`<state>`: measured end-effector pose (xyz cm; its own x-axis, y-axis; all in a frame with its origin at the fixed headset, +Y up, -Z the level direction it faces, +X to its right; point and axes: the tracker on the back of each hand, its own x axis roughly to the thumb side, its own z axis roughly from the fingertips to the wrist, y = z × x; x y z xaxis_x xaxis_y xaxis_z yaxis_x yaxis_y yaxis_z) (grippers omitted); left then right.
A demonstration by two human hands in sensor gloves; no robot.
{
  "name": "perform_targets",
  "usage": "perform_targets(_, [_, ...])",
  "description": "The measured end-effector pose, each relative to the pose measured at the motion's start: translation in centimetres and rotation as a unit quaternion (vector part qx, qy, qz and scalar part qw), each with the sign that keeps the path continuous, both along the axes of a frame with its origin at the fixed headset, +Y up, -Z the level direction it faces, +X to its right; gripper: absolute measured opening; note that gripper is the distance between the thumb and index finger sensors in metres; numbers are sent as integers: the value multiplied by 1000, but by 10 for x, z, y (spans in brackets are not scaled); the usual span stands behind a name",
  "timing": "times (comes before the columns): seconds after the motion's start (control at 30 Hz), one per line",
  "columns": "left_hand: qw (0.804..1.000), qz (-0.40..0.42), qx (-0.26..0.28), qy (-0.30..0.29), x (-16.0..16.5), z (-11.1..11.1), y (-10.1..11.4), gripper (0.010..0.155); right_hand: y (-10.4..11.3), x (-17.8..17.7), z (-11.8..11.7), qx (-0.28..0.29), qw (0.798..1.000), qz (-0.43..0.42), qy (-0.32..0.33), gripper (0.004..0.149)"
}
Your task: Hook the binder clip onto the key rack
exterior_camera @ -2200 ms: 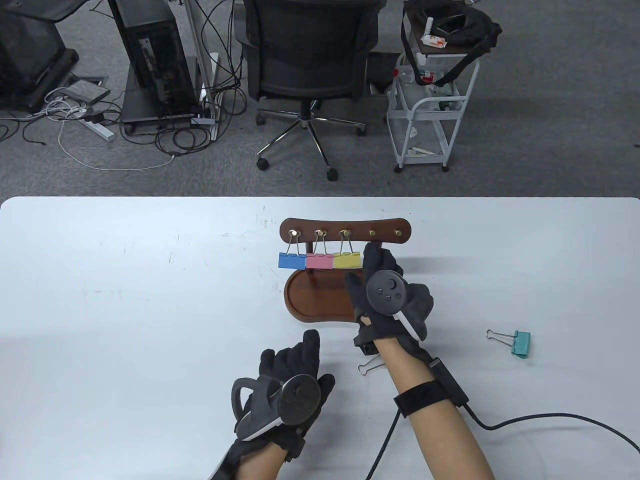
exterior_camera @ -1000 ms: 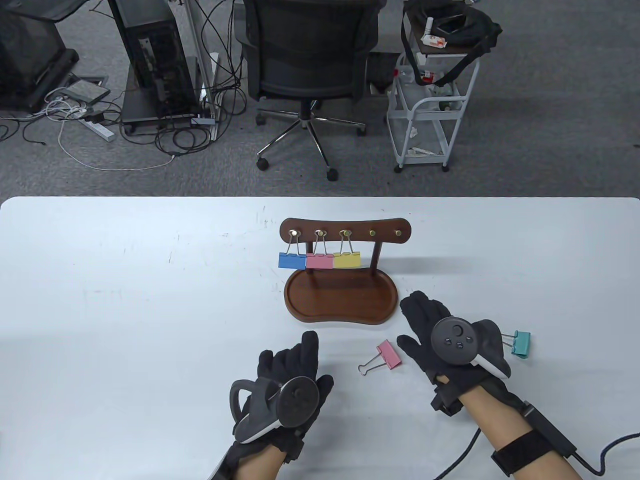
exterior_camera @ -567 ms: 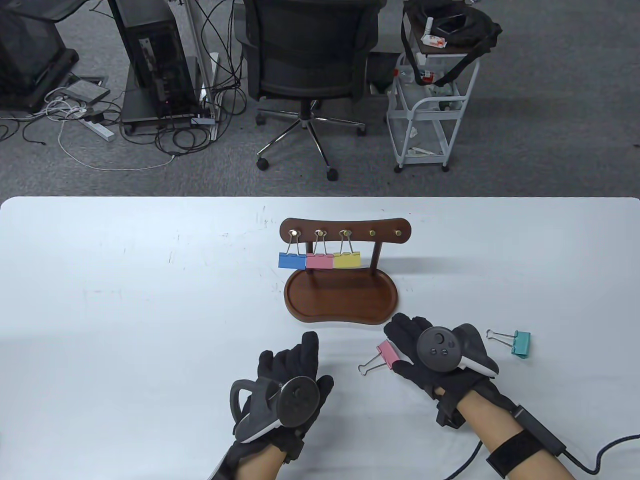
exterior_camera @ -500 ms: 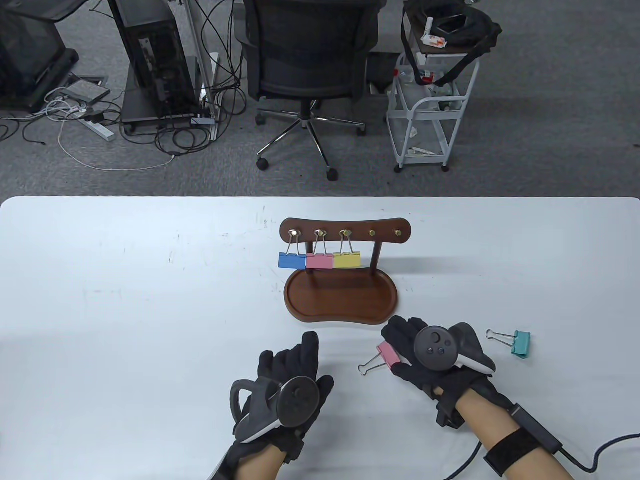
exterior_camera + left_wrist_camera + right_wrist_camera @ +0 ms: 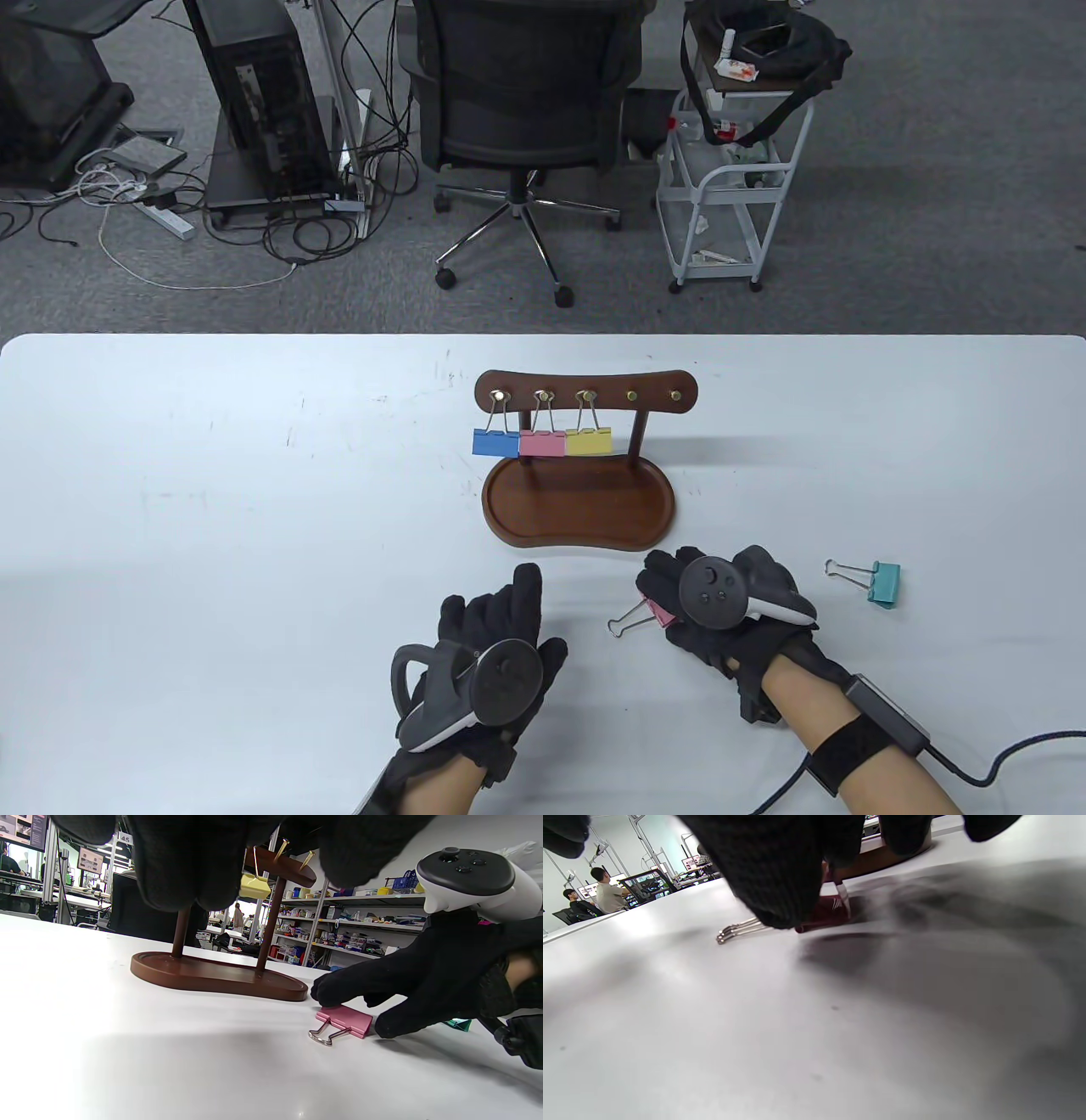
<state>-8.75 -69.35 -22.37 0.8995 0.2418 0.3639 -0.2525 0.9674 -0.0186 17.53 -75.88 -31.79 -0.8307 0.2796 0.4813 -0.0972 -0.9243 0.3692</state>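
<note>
A wooden key rack (image 5: 587, 395) stands on its tray base (image 5: 579, 509) at the table's middle. Blue (image 5: 495, 442), pink (image 5: 541, 442) and yellow (image 5: 588, 441) binder clips hang from its three left hooks; the two right hooks (image 5: 632, 395) are bare. A loose pink binder clip (image 5: 657, 613) lies on the table in front of the base, wire handles pointing left. My right hand (image 5: 657, 598) covers it; in the left wrist view a fingertip and the thumb touch opposite sides of the clip (image 5: 345, 1020), which stays on the table. My left hand (image 5: 501, 607) rests flat, empty.
A teal binder clip (image 5: 882, 583) lies on the table to the right of my right hand. The right wrist's cable (image 5: 1010, 751) trails off to the right. An office chair and a cart stand beyond the table's far edge.
My right hand drew back from the rack, swung out toward the teal clip, then moved left and came down over the loose pink clip. The left hand has not moved.
</note>
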Motion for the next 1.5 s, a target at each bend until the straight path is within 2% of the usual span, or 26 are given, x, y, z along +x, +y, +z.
perform_targets(0.17, [1000,2,0,0,0,0,0,85,-4,0,-1,7,1000,-3,0,72])
perform_targets(0.4, [1000,3,-1,0,0,0,-1,85,-4,-5,-1,47,999,8,19,72])
perform_targets(0.83, [1000,4,-8,0,0,-1,-1,84,-2,-1,1,63,997,-29,21,70])
perform_targets(1.07, [1000,5,-9,1,0,-1,-1,84,11,7,8,92,993,-65,19,72])
perform_targets(1.5, [1000,8,-5,2,-1,-1,-1,84,53,27,24,158,977,-142,-25,73])
